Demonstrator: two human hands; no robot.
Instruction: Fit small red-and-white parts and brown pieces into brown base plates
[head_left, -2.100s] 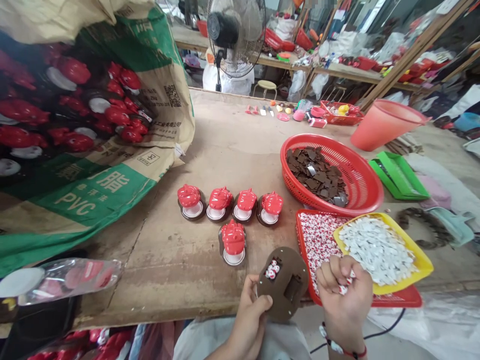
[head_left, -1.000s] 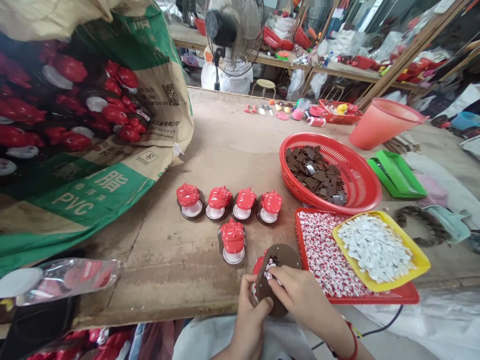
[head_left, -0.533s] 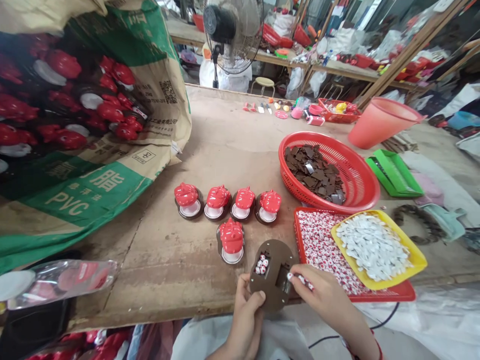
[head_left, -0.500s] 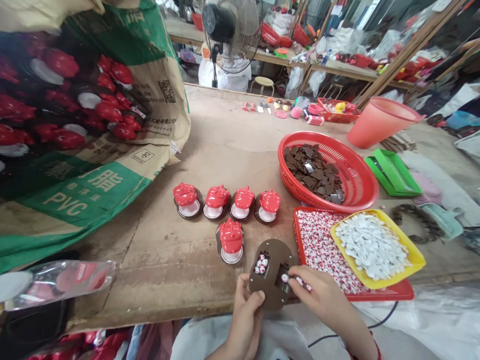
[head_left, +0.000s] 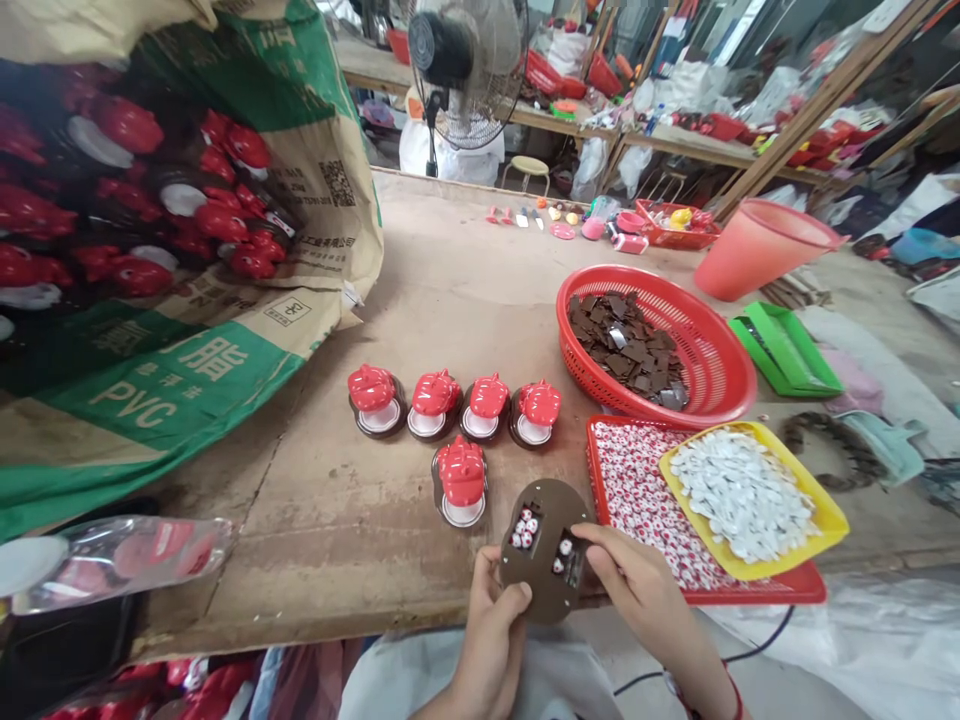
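My left hand [head_left: 491, 625] grips a brown oval toy base [head_left: 541, 555] turned underside up at the table's near edge. Two small recesses in the base hold red-and-white beads. My right hand [head_left: 630, 585] is closed, its fingertips pinching at the right recess where a few beads lie. Several finished toys with red tops [head_left: 463, 480] stand on brown bases just beyond. A red tray of red-and-white beads [head_left: 637, 490] lies right beside my right hand.
A yellow tray of white pieces [head_left: 750, 495] rests on the red tray. A red basket [head_left: 720, 350] holds brown parts. A big sack of red toys [head_left: 150, 250] fills the left. A pink bucket [head_left: 765, 245], green trays [head_left: 787, 350] and a fan [head_left: 465, 60] stand further back.
My right hand came from the bead tray with beads, went over the left recess, then shifted to the right recess, where beads now lie. The base tilted flatter in my left hand.
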